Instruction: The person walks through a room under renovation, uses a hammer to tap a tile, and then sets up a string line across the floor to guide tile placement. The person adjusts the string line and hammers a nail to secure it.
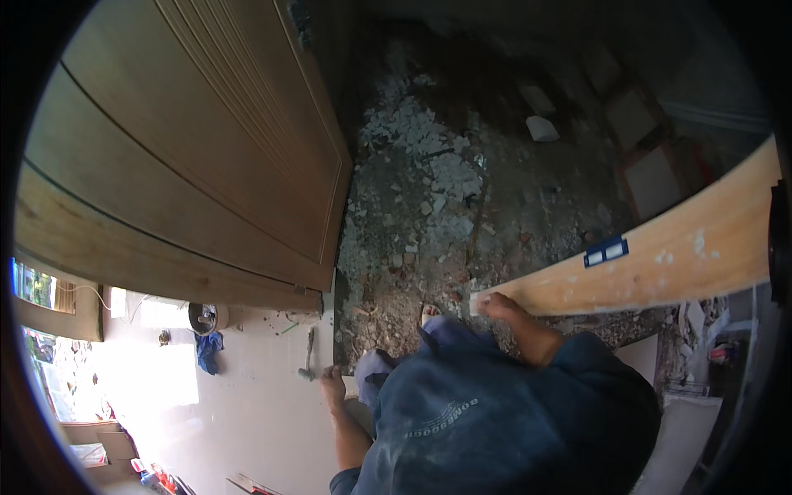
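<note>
My right hand (499, 305) has curled fingers at a small pale piece at the bottom of the light wooden door jamb (676, 264); I cannot tell whether that piece is loose. The jamb carries a blue-and-white fitting (605, 252). My left hand (332, 384) is closed just beside a hammer (308, 355) on the pale tiled floor (256, 412); what it holds, if anything, is hidden. My feet and legs are at the threshold, where broken rubble (388, 330) lies.
A panelled wooden door (190, 140) stands at my left. White fragments (429, 190) and flat slabs (643, 181) lie in the dim room ahead. A bucket (206, 318) and blue cloth (208, 351) are at the left; pale boards (681, 429) lie at the right.
</note>
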`<state>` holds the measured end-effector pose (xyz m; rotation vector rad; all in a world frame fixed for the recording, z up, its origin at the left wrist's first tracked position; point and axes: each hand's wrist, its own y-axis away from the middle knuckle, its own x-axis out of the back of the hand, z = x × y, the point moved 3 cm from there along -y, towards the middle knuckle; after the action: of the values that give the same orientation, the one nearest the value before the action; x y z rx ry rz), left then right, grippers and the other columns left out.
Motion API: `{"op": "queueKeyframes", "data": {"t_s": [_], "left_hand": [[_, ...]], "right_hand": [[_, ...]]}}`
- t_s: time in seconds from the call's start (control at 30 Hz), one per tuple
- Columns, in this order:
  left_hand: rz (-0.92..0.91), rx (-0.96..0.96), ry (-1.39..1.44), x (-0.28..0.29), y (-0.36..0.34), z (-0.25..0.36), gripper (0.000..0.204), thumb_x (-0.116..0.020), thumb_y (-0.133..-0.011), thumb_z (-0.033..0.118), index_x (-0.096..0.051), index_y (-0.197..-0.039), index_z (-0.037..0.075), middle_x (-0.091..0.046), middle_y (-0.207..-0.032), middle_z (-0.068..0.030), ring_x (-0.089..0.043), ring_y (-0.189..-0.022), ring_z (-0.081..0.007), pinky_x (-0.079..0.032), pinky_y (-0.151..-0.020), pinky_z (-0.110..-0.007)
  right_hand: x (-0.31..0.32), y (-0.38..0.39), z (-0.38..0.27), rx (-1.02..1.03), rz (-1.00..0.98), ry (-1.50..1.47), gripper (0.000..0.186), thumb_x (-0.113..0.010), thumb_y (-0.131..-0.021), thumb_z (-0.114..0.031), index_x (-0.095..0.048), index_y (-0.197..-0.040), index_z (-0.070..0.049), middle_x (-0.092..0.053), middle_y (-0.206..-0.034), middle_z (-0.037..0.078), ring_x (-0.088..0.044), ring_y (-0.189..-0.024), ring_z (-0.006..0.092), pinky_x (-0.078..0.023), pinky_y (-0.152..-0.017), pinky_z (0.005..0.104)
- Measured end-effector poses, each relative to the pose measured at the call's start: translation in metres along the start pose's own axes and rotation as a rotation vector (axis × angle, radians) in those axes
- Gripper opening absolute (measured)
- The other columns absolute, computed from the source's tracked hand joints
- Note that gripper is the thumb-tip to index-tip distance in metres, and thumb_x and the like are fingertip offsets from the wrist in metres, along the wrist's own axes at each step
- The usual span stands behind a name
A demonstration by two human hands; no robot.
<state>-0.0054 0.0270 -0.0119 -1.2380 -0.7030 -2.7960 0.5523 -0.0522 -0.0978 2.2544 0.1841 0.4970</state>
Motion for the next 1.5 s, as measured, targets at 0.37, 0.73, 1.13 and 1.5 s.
{"op": "queueKeyframes", "data": {"t_s": [0.37,0.73,1.13,1.5], "left_hand": [[-0.132,0.314,0.07,-0.038,-0.049,-0.013,0.033,-0.051,-0.088,0.026,-0.063,-0.096,-0.004,-0.067,-0.073,-0.0152,-0.061,-0.053,-0.0212,-0.05,-0.049,-0.035],[-0.44,-1.152,0.273,-0.099,-0.451,0.332,0.032,-0.053,-0.094,0.03,-0.054,-0.073,0.007,-0.062,-0.074,-0.0125,-0.062,-0.067,-0.0323,-0.049,-0.06,-0.038],[-0.468,-0.567,-0.561,-0.322,-0.486,0.583,0.032,-0.048,-0.092,0.032,-0.065,-0.091,0.005,-0.064,-0.085,-0.0167,-0.062,-0.078,-0.0363,-0.047,-0.069,-0.048],[-0.58,-0.911,-0.601,-0.513,-0.535,0.631,0.015,-0.056,-0.089,0.015,-0.059,-0.1,0.005,-0.055,-0.115,-0.0179,-0.051,-0.112,-0.0353,-0.034,-0.095,-0.055]], "right_hand": [[0.171,-0.079,-0.172,-0.095,0.427,-0.07,0.049,-0.05,-0.092,-0.042,-0.06,-0.116,0.0,-0.059,-0.117,0.023,-0.058,-0.107,0.0351,-0.045,-0.091,0.0436],[0.038,-0.073,0.061,-0.545,0.364,-0.038,0.046,-0.053,-0.09,-0.037,-0.064,-0.087,0.007,-0.065,-0.075,0.024,-0.066,-0.074,0.0326,-0.049,-0.072,0.0462],[0.34,-0.386,-0.012,-0.06,0.404,0.382,0.037,-0.049,-0.09,-0.038,-0.067,-0.096,-0.006,-0.066,-0.09,0.02,-0.062,-0.089,0.0383,-0.048,-0.079,0.0501],[0.524,-0.666,-0.093,-0.33,0.368,0.256,0.03,-0.058,-0.085,-0.028,-0.064,-0.108,-0.01,-0.06,-0.112,0.013,-0.055,-0.111,0.031,-0.04,-0.098,0.048]]}}
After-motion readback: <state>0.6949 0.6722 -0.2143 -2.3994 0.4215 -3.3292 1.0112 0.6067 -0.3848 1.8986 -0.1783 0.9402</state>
